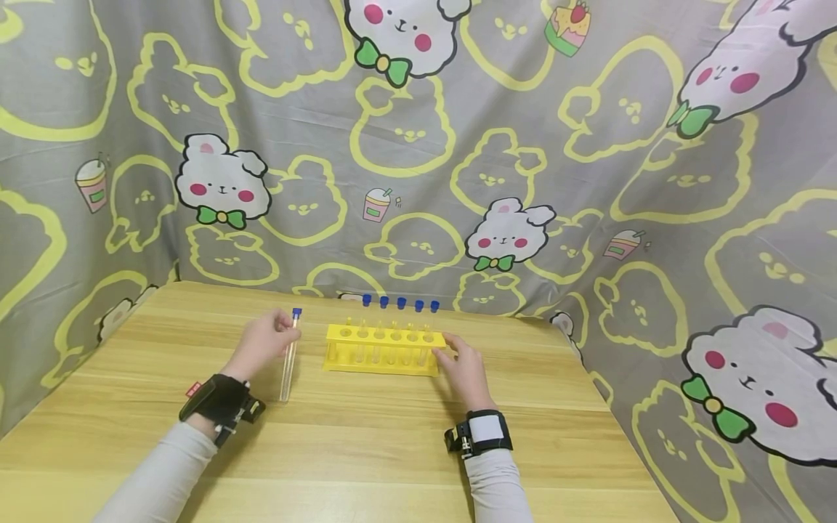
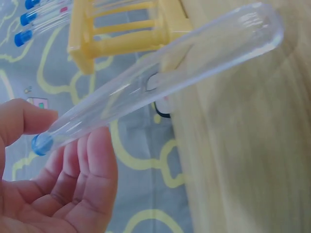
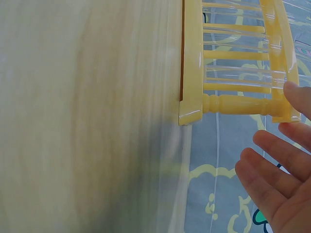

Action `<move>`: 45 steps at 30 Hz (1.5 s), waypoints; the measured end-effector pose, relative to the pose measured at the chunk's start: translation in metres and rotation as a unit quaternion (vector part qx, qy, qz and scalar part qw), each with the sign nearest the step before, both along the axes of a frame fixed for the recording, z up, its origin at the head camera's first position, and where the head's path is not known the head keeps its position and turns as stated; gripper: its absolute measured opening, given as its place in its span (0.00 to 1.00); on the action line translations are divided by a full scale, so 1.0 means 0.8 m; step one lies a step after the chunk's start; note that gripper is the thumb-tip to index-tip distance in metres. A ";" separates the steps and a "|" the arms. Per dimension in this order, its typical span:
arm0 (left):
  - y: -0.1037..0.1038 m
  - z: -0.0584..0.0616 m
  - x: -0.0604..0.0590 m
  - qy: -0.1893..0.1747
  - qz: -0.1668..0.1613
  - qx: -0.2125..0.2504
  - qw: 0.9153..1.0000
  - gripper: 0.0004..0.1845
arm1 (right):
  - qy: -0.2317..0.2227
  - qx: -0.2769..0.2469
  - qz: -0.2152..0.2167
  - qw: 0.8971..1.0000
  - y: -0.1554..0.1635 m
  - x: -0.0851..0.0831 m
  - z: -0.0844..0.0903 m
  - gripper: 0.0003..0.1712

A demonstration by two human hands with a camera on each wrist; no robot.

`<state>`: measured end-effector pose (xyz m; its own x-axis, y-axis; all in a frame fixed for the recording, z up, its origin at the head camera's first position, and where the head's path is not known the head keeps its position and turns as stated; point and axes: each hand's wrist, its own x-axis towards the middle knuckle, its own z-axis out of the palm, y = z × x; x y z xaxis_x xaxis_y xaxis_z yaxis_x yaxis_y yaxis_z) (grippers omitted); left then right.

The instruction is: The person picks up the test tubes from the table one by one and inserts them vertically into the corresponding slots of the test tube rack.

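- Between the thumb and fingertips of the left hand (image 1: 261,343) sits a clear tube (image 1: 288,359), pinched near its blue cap (image 1: 297,313).
- Below that grip the tube hangs nearly upright; its round closed end is down at the counter (image 1: 366,450), though whether it touches the wood cannot be told.
- From the left wrist view the same tube (image 2: 160,80) runs away from the grip toward the wood, the capped end (image 2: 42,143) lying against the fingers (image 2: 92,170), the thumb pressing from the other side.
- Just to the right of that grip, apart from it, stands a yellow rack (image 1: 383,350) on the counter.
- Five more tubes (image 1: 400,327) with blue caps stand upright in the rack's back row, further from the person than either grip.
- At the rack's near right corner rests the right hand (image 1: 466,372), fingers fairly straight and a little spread, tips touching the top rail.
- That grip closes round nothing; it only rests against the rack.
- From the right wrist view the fingers (image 3: 277,170) lie loosely apart beside the rack's end post (image 3: 233,104), the uppermost tip meeting the yellow rail.
- Behind both grips hangs a grey cloth (image 1: 418,167) printed with bears and yellow outlines.
- Each wrist wears a strapped camera band.
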<state>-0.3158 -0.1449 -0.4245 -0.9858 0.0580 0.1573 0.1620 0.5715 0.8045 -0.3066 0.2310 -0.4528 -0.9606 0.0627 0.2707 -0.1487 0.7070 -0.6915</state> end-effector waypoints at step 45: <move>0.087 0.054 0.002 0.267 0.032 0.157 0.950 0.16 | 0.000 0.000 -0.004 1.000 0.000 0.001 0.000 0.28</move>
<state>-0.3143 -0.0757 -0.3810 -0.7606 -0.1321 0.6357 0.5678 0.3396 0.7499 -0.3057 0.2308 -0.4526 -0.9600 0.0709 0.2707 -0.1429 0.7075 -0.6921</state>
